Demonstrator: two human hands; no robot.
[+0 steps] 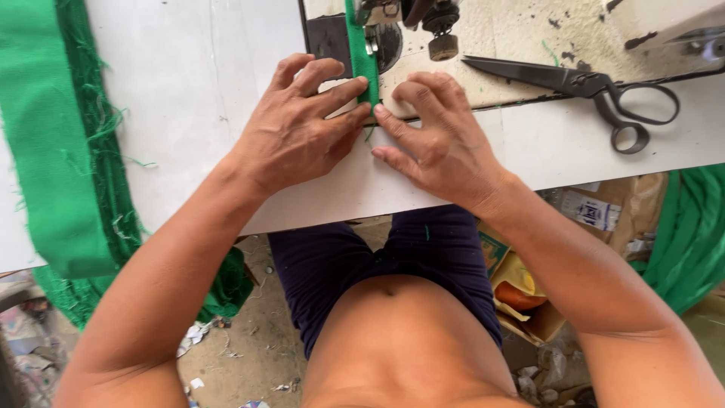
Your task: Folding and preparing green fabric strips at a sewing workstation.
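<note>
Cloth pile (53, 143): wide green fabric with frayed edges, draped over the left end of the table and hanging off its near edge.
Table (189, 75): white top, running across the upper half of the view; its near edge crosses just above the person's lap.
Left hand (291, 128): palm down on the table, fingers (336, 97) spread and flat; the fingertips press on the left edge of the strip. It grips nothing; it only pins the strip down.
Strip (364, 60): narrow green band, lying lengthwise away from the person, between the two hands and running up under the sewing machine foot.
Foot (370, 15): metal parts of the machine at the top edge, sitting over the far end of the strip; details partly cut off.
Right hand (442, 143): on the table just right of the strip, fingers bent and arched; the forefinger tip touches the strip's near end, the thumb lies flat below it. Nothing is enclosed in the hand.
Machine bed (513, 45): worn cream surface with chipped dark spots, set into the table behind the right hand.
Scissors (589, 87): large, dark, closed, lying on the bed's right side, blades pointing left, handles near the table edge.
Box (529, 287): open cardboard with packets, on the floor under the table, right of the person's lap.
Green cloth (691, 234): more fabric hanging at the far right, below the table.
</note>
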